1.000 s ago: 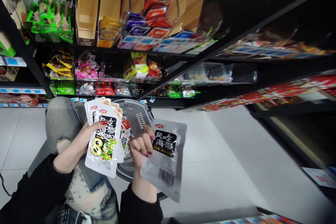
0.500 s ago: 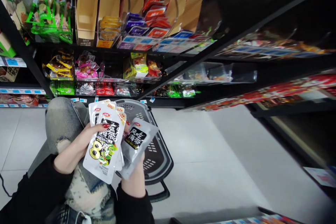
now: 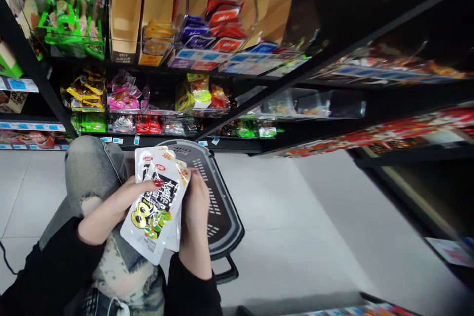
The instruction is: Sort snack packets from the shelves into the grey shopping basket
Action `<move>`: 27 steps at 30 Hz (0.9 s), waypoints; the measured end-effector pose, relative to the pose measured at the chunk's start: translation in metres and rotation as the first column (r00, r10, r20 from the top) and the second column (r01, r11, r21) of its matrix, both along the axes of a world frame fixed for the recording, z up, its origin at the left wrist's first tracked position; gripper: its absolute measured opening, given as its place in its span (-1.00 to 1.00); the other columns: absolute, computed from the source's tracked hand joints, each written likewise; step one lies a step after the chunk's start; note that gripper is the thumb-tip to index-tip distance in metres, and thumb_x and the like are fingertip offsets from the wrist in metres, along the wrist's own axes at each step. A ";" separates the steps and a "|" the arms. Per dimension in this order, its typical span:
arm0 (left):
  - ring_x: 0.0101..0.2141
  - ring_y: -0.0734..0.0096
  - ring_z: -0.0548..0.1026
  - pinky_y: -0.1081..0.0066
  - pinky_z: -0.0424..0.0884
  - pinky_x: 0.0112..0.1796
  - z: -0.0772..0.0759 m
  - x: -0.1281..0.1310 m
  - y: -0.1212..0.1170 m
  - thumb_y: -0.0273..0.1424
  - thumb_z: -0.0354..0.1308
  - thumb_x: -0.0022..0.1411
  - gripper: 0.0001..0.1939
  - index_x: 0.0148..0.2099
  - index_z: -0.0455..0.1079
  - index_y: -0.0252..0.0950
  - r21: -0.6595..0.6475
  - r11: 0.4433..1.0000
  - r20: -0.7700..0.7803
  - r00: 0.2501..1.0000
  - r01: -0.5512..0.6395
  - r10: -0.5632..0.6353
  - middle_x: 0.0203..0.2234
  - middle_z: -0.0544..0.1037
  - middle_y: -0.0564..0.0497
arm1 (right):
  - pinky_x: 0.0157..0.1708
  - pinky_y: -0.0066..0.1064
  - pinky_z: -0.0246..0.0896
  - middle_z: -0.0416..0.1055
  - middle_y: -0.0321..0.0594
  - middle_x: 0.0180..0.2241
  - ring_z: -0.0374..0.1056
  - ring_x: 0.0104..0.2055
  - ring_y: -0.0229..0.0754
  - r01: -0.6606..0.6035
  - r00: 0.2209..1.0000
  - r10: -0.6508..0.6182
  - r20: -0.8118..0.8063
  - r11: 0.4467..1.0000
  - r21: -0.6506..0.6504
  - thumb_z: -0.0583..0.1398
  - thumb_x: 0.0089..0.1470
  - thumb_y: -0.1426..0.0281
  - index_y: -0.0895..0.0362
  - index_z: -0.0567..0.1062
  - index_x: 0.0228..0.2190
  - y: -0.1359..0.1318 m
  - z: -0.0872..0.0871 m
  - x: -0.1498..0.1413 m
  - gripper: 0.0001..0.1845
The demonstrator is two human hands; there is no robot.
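Observation:
In front of my knees I hold a small fanned stack of white snack packets (image 3: 153, 207) with black labels and printed green leaves. My left hand (image 3: 129, 195) grips the stack from the left, its thumb pressed on the front packet and its other fingers hidden behind. At the right edge of the stack, my right hand (image 3: 196, 202) has its fingers curled round the packets; its fingertips are mostly hidden. A black and grey shopping basket (image 3: 224, 207) sits on the floor just beyond my right hand, partly covered by hand and packets.
Black shelves (image 3: 163, 140) stand ahead, with bagged snacks in clear bins and cardboard boxes (image 3: 126, 15). Another shelf row with red packages (image 3: 370, 133) runs along the right. Pale floor tiles (image 3: 281, 237) lie right of the basket. My jeans knee (image 3: 92, 168) is at the left.
The grey packet with a black label, held apart on the right, is out of sight now. My right hand has turned and come up against the stack's right edge. The stack shifted slightly right.

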State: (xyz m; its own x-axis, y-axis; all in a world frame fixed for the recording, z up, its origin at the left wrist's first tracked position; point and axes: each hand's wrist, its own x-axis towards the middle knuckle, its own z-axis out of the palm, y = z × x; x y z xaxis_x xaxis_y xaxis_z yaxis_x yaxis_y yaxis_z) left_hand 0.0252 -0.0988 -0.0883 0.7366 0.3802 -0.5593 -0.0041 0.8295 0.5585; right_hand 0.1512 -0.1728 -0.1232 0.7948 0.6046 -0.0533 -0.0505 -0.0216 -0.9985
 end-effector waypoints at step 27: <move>-0.47 0.28 0.57 0.33 0.48 -0.30 0.009 0.002 0.003 -0.43 0.21 0.05 -0.79 -0.22 0.46 -0.39 -0.095 0.957 -0.045 0.962 -0.273 0.270 -0.46 0.64 -0.08 | -0.69 -0.43 -0.04 -0.17 -0.50 -0.74 -0.19 -0.69 -0.31 -0.009 0.891 0.152 -0.429 0.948 0.317 0.18 -0.09 -0.03 0.01 0.24 -0.59 -0.009 0.002 0.005 -0.59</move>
State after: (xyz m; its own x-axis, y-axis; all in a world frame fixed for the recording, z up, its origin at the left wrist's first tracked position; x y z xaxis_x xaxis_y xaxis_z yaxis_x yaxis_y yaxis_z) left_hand 0.0273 -0.0960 -0.0797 0.5950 0.5047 -0.6254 -0.2209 0.8509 0.4766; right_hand 0.1558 -0.1819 -0.1211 0.6782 0.7087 -0.1945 -0.4990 0.2498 -0.8298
